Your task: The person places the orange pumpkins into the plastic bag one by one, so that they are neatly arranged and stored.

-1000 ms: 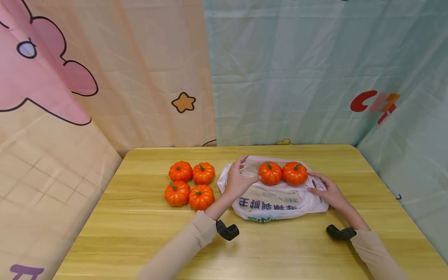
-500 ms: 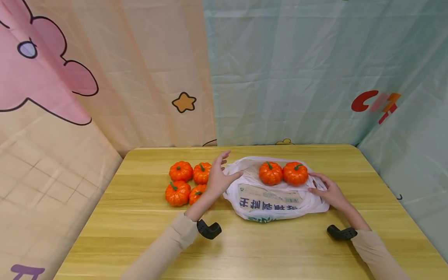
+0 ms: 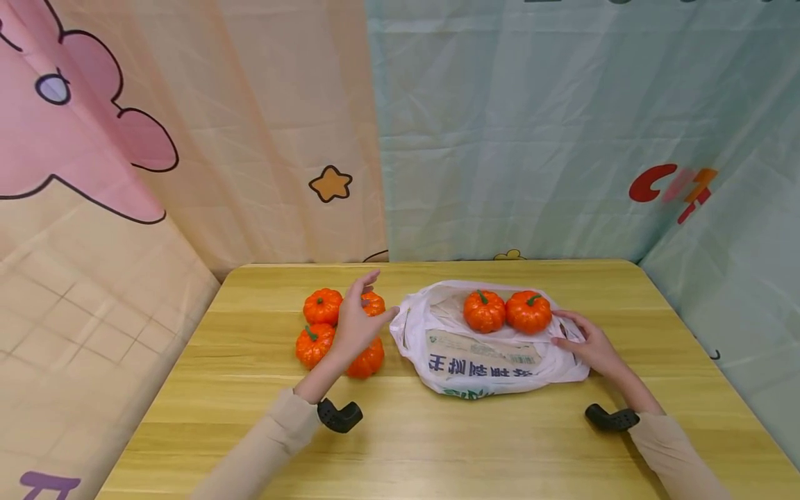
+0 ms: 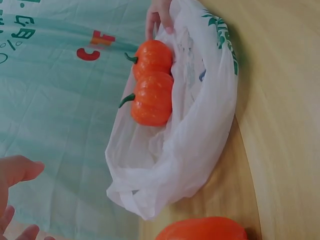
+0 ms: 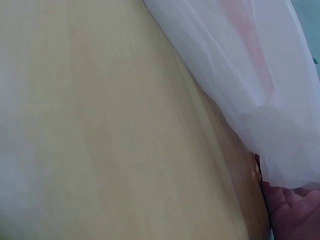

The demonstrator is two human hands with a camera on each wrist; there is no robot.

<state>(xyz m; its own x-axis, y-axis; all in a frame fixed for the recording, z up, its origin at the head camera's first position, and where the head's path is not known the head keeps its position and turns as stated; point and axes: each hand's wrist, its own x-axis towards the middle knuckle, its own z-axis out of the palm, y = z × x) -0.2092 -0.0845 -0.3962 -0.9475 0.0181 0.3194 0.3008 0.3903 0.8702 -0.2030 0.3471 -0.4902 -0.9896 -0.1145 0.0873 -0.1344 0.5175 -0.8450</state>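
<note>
A white plastic bag (image 3: 412,333) with printed writing lies on the table, its mouth spread wide. Two small orange pumpkins (image 3: 484,311) with green stems sit side by side in it. At the bag's right rim, my right hand (image 3: 592,344) holds the plastic between thumb and fingers. My left hand (image 3: 353,326) hovers over several more pumpkins (image 3: 314,346) left of the bag, partly covering them; its fingers are spread and hold nothing. In the left wrist view, the thumb of my left hand (image 4: 17,170) shows at the left edge, apart from the bag.
The wooden table (image 3: 437,444) stretches in front of the bag. A printed cloth backdrop (image 3: 500,139) stands behind the table and along both sides. Black wrist-worn devices (image 3: 339,415) sit by both cuffs.
My left hand has moved left, from beside the pumpkins in the bag to above the group of pumpkins on the table. The right hand stays at the bag's rim.
</note>
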